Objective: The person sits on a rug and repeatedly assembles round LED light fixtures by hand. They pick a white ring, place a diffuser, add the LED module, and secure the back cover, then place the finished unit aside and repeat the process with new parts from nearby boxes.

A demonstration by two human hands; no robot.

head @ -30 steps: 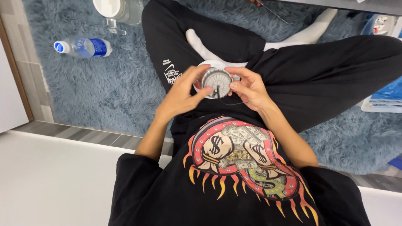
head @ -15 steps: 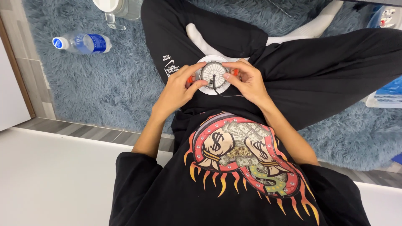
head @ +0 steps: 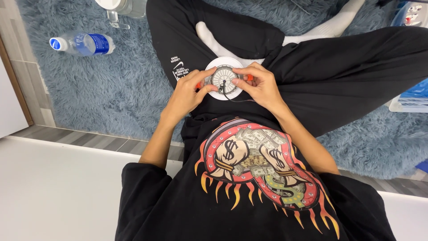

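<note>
I sit cross-legged in black trousers and hold a small round white lamp fitting over my lap with both hands. Its grey finned middle faces up, orange clips stick out at both sides, and a thin black wire hangs from its centre. My left hand grips its left edge, thumb on the rim by the left orange clip. My right hand holds the right edge, fingers curled over the right clip.
A fluffy blue-grey rug covers the floor. A plastic water bottle with a blue label lies at the upper left, a clear jug behind it. A white-and-blue box sits at the right edge. A white surface lies near me.
The round fitting has been turned flatter, its finned face now pointing up at me, and both hands have shifted slightly to grip the orange clips at its sides.
</note>
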